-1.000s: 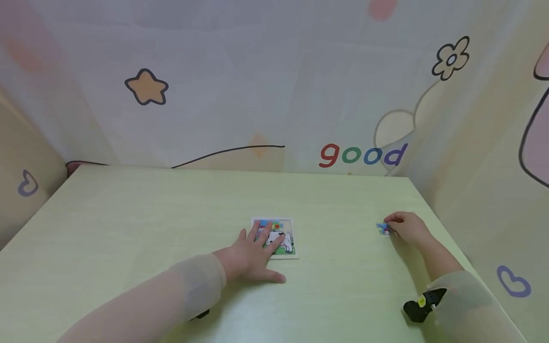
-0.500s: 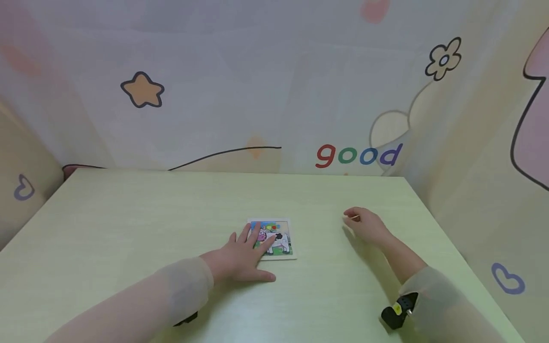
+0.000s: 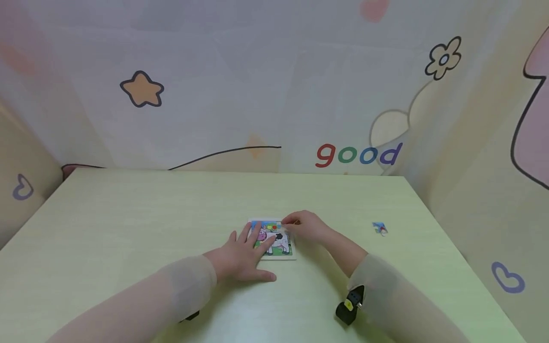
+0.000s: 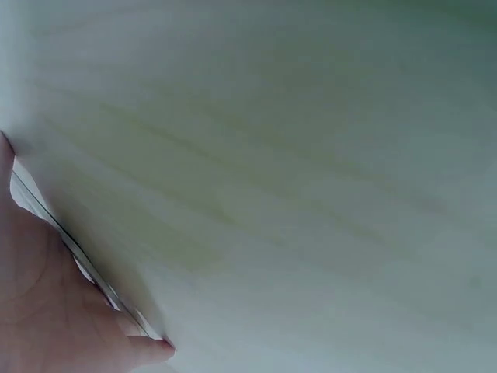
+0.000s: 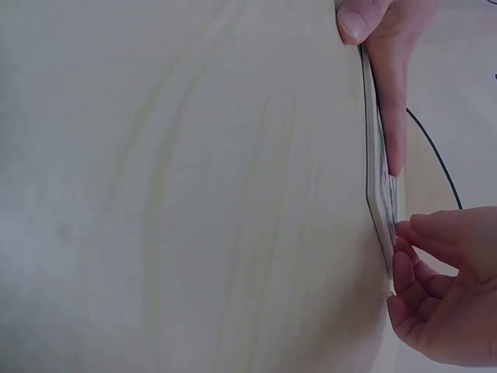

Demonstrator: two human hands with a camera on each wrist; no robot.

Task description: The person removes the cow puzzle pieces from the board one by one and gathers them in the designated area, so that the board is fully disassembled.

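A small square jigsaw puzzle (image 3: 280,250) in a white frame, with a cow picture, lies mid-table. My left hand (image 3: 242,259) rests flat on its left part, fingers spread and thumb on the table. At the puzzle's upper right corner is my right hand (image 3: 309,227), thumb and fingertips pinched together; the small puzzle piece between them is almost wholly hidden. In the right wrist view, these fingertips (image 5: 400,233) touch the edge of the puzzle board (image 5: 375,179). The left wrist view catches only part of my left hand (image 4: 62,311) over the board's edge.
A loose blue puzzle piece (image 3: 380,228) lies on the table to the right. The pale green table (image 3: 150,214) is bordered by patterned cloth (image 3: 214,95) at the back and sides.
My right hand has left the pieces at the right and moved left to the puzzle's upper right corner. A loose piece there is now uncovered. My left hand stays on the puzzle.
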